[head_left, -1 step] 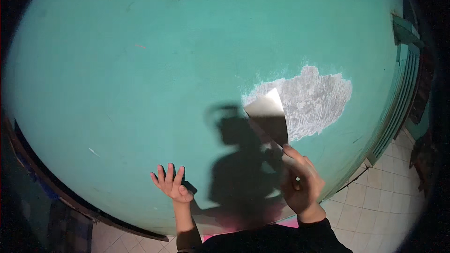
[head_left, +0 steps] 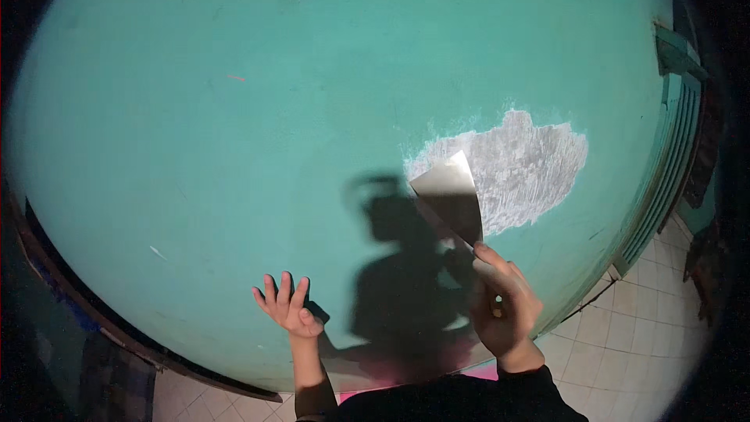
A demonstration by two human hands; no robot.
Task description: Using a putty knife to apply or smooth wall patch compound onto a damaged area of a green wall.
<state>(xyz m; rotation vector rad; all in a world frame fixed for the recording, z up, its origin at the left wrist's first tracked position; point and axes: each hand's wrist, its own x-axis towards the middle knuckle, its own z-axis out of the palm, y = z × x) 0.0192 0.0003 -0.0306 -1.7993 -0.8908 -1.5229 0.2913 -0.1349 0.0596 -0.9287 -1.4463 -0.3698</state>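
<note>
Head view: the right hand [head_left: 517, 314], right of centre in the lower half of the frame, is curled round the handle of a scraper [head_left: 455, 202], the grip itself mostly hidden by the fingers. The scraper's broad metal blade points up and leftward, its far edge over the left end of a pale, rough-edged bare patch [head_left: 535, 168] in the green wall [head_left: 195, 156]; whether the edge touches the surface I cannot tell. At lower left of centre, the left hand [head_left: 294, 314] is raised with fingers spread wide, holding nothing; contact with the wall is unclear. The person's dark shadow [head_left: 398, 281] falls between the two hands. Pale floor tiles [head_left: 617, 344] show at lower right, beneath green slats [head_left: 664, 164] at the right edge.
</note>
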